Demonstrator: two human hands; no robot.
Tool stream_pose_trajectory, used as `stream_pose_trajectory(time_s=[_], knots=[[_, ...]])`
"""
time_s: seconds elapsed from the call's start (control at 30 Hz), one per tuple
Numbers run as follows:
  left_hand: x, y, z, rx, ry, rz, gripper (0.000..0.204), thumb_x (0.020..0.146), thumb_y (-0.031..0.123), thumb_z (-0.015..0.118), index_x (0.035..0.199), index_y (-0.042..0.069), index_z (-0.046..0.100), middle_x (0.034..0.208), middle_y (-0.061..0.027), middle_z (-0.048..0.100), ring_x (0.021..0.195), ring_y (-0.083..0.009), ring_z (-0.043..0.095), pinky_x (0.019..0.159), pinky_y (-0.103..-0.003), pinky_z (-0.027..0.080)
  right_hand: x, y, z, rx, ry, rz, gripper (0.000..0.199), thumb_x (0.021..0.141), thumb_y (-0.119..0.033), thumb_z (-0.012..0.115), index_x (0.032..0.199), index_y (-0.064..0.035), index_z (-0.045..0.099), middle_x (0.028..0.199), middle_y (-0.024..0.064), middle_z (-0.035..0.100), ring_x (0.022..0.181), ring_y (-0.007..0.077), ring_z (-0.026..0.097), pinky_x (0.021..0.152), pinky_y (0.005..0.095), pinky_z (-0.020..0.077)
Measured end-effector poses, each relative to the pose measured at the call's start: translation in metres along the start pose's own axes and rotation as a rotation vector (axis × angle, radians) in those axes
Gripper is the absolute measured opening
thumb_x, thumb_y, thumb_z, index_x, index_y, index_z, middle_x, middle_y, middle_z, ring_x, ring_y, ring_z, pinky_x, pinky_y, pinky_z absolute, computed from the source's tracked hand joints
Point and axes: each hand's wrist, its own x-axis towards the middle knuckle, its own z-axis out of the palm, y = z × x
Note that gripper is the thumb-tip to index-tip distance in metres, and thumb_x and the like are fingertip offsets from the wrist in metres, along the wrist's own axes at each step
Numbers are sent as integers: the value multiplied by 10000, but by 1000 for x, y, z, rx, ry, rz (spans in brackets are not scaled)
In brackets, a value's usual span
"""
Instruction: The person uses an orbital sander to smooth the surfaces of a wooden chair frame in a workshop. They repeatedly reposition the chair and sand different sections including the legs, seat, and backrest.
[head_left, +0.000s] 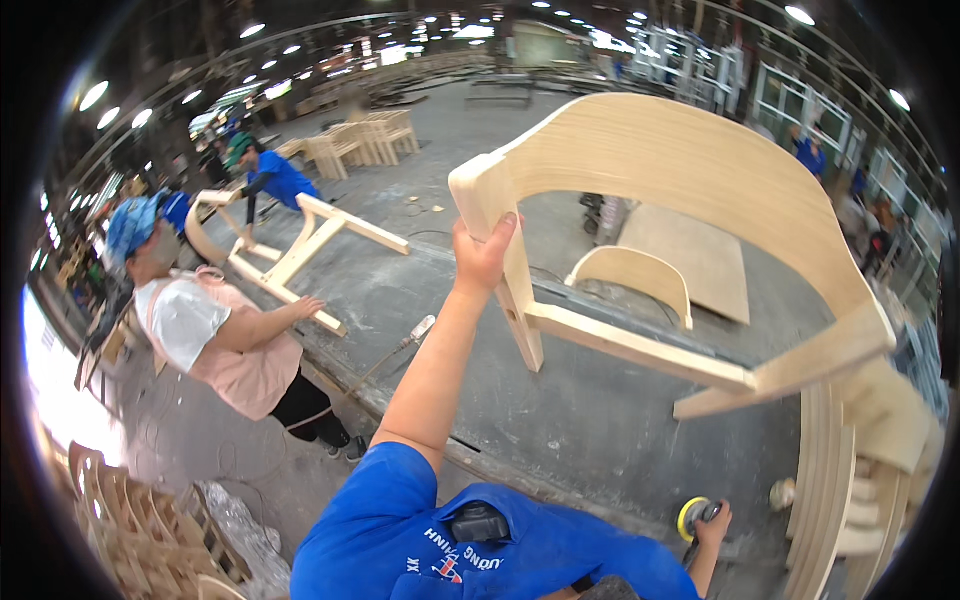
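A pale wooden chair frame (680,140) with a wide curved backrest is tilted above the dark worktable (580,440). My left hand (482,255) is closed round its left upright, just below the joint with the backrest. A crossbar (640,345) links the two legs. At the lower right, my right hand (712,530) grips a small round power sander (692,514) with a yellow pad and dark body. The sander is held low, apart from the chair frame. Whether it touches the table, I cannot tell.
To the left a person in a pink apron (270,370) rests a hand by another chair frame (300,245); a worker in blue (285,180) is beyond. A cord with a white connector (420,328) crosses the table edge. Curved wooden parts (830,490) are stacked right; a curved panel (640,268) lies ahead.
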Motion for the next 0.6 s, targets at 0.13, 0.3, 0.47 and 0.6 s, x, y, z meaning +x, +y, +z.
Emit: stream_pose_trajectory(time_s=[0.13,0.3,0.47,0.6], knots=[[2,-1,3,9,5,7,218,856,179,606,960,-12,617,828,-87,655,744,-160,625,660,-296,501,71,8,16,-12,-26,-43,774,557,7,737,1253,-139,429,1190,168,476,1101,402,511,954,454,449],[5,-5,4,70,-3,1,306,856,226,581,1018,-33,585,838,-128,645,757,-195,634,666,-321,520,141,14,32,1,-15,-22,773,578,17,742,1263,-141,420,1211,177,462,1121,402,505,963,449,443],[18,-9,10,58,-9,-37,318,853,228,579,1018,-44,584,853,-137,648,752,-202,639,663,-326,528,168,22,57,-43,-55,-33,801,596,10,758,1297,-150,404,1246,175,445,1129,401,508,963,451,452],[27,-13,18,71,26,-42,322,852,236,581,1012,-43,588,844,-137,650,747,-201,641,665,-325,533,170,17,70,-57,-30,37,829,604,6,765,1323,-168,391,1254,171,429,1113,399,519,954,450,464]])
